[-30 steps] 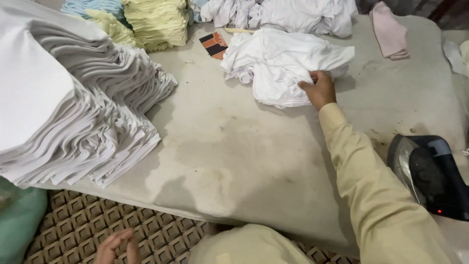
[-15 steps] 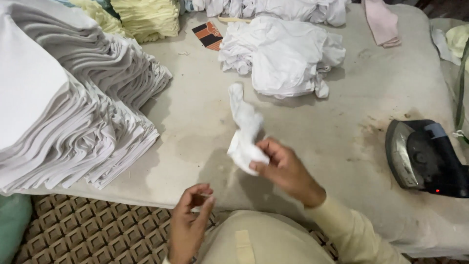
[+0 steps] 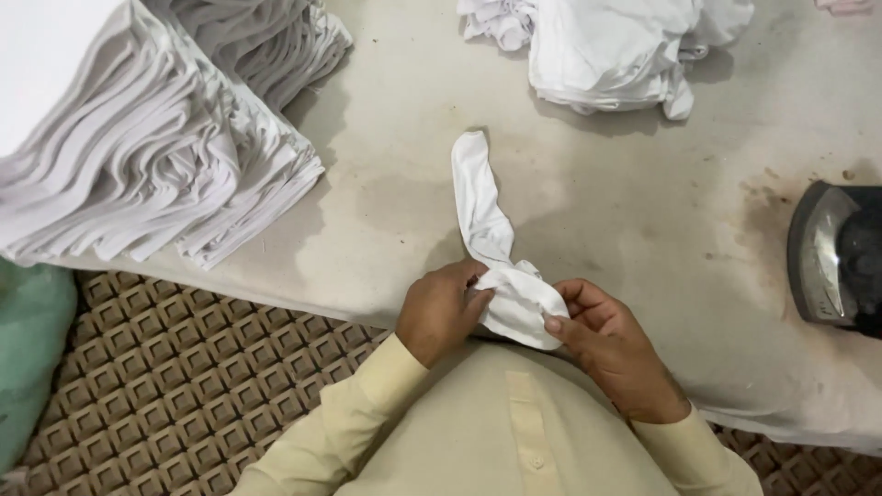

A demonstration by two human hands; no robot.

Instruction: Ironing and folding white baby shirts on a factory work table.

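Both hands, left hand [image 3: 441, 310] and right hand [image 3: 602, 344], pinch fingers onto a crumpled white cloth piece [image 3: 496, 257] at the table [image 3: 386, 174] near edge, its tail trailing flat for support.

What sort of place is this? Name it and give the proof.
Probably a garment pressing or finishing workshop. A tall stack of folded white cloth sits on a stained padded table, an iron rests at the right, and both hands work a white sock.

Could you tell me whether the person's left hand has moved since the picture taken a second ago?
Yes. The left hand has come up from below the table edge to grip the white cloth beside the right hand.
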